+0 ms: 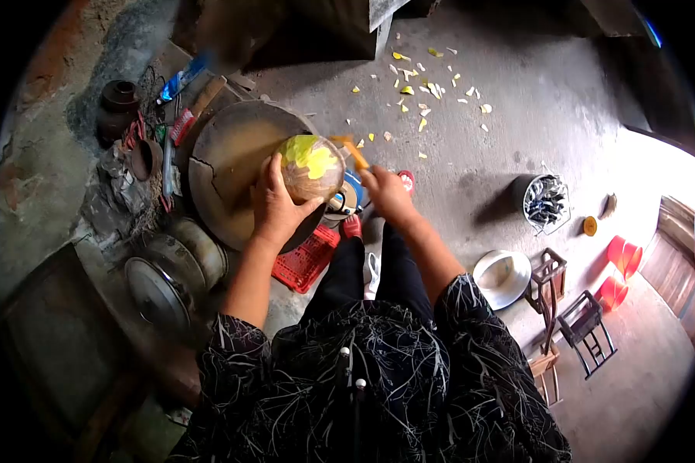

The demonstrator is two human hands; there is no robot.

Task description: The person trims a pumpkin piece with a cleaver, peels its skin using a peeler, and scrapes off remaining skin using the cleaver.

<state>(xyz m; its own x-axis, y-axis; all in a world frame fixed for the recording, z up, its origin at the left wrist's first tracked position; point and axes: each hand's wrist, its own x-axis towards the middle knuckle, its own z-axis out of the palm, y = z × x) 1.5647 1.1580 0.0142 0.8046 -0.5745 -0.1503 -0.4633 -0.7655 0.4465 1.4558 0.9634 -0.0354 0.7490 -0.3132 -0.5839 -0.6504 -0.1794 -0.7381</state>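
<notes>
My left hand (pixel 276 204) is wrapped round the near left side of a large round gourd (pixel 316 174), fingers spread on its skin. The gourd has a brownish rind with bright yellow-green patches on top. My right hand (pixel 388 194) is closed round an orange peeler (pixel 355 153), whose head is by the gourd's right side; whether it touches the rind I cannot tell. Under the gourd is a big round wooden lid (pixel 232 154) with a crack at its left. A blue and white thing (pixel 352 193) shows partly below the gourd.
Yellow and white peelings (pixel 425 89) lie scattered on the concrete floor. A red plastic basket (pixel 305 260) is near my feet. To the right stand a bucket (pixel 527 202), a metal basin (pixel 483 282), stools (pixel 583 320) and red containers (pixel 624 255). Pots (pixel 162 282) line the left.
</notes>
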